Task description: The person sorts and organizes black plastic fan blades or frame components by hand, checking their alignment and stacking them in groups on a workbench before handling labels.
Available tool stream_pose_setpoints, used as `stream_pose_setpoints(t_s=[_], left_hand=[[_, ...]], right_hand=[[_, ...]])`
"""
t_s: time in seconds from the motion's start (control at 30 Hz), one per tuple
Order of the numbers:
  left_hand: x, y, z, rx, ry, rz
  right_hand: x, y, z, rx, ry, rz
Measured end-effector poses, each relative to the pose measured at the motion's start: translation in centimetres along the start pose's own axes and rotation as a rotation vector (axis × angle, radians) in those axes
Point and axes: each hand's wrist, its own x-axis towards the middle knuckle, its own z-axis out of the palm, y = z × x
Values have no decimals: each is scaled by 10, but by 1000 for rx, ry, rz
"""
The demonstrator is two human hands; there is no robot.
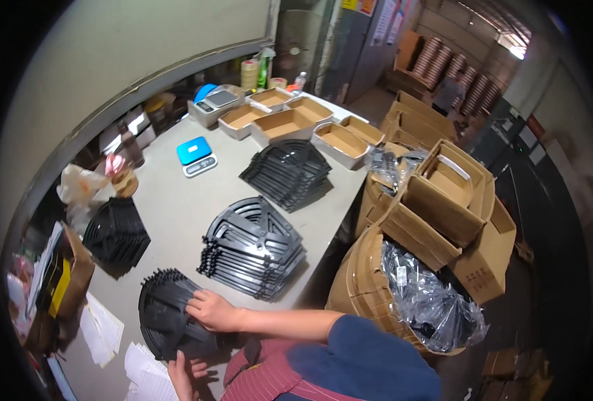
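A stack of black, fan-shaped plastic parts [166, 311] with slotted surfaces lies on the table just in front of me. My right hand [213, 311] reaches across from the right, fingers curled over the right edge of this stack. At its lower edge is my left hand [187, 375], with fingers apart and nothing visible in them. Another stack of the same black parts [253, 247] sits just beyond my right forearm, its layers fanned out. Farther back is a third stack [289, 172], and a fourth [116, 230] rests by the left edge.
A blue-topped scale [196, 156] and a grey scale [217, 100] stand on the table [176, 200]. Shallow cardboard trays [341, 140] line its far end. Papers [101, 329] lie at the left. Cardboard boxes [443, 200] and a plastic-lined carton [356, 287] crowd the right. A person [449, 92] is far off.
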Motion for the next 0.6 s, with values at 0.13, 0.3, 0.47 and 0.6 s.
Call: stream_pose_setpoints(t_s=[0.13,0.3,0.47,0.6], left_hand=[[-9,12,26,-20,-22,-59],[-10,13,17,-121,7,-86],[-4,-7,-2,-290,-50,-123],[-15,6,16,-378,-96,-120]], right_hand=[[-12,6,-3,34,-22,169],[-11,-6,-4,103,-105,183],[-19,-19,-3,218,-70,310],[-16,-19,-14,211,-92,238]])
